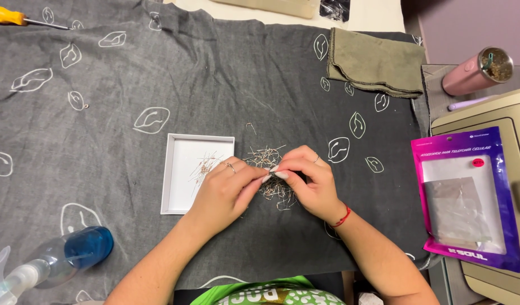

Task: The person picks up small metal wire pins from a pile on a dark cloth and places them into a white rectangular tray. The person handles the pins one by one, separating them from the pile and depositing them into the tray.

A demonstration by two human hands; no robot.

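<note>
**Two hands pinching fine wire parts over a dark cloth**

The tabletop (378,14) is pale and shows only as a strip at the far edge; nearly all of it lies under a charcoal cloth (102,164), a soft, slightly creased weave printed with white outlined leaf-like shapes. To the right the cloth ends beside a beige, hard-shelled machine housing (497,113), and a plain mauve wall rises beyond it.

At the middle of the cloth lies a loose heap of thin metal wire pieces (265,158), bent and tangled, glinting. Both hands work on top of it. The left hand (223,189), with a ring on one finger, has thumb and forefinger pressed together, and the right hand (308,181), with a red cord at the wrist, meets it fingertip to fingertip; the grip of each closes on what seems to be one small wire piece, too fine to make out.

Just left of the heap, partly under the left hand, sits a shallow square white tray (178,192) with a few wire pieces inside.

Around them:
- a folded olive rag (375,62), matte and thick
- a glossy pink-and-purple pouch (468,197) on the housing
- a pink cylindrical tumbler (474,73)
- a clear spray bottle (56,262) with blue liquid
- a yellow-handled screwdriver (14,17)
</note>
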